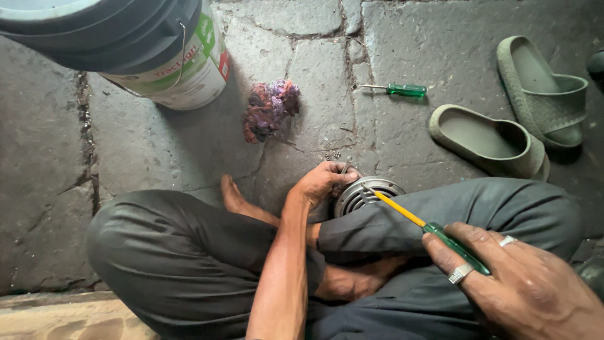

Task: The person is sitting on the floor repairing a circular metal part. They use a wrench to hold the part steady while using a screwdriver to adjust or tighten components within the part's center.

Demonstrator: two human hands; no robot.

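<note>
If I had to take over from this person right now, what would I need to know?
Left hand: gripping the top of the round finned metal part, which sits on the stone floor by the crossed legs.
Right hand: holding a green-handled screwdriver, its yellow shaft angled so the tip meets the part near the left fingers.
Nearby: a second, smaller green screwdriver, a bundle of rags, some tiny loose bits on the floor.
Done: cannot tell from here.
Left: the tip is at the part; work there looks unfinished.
</note>
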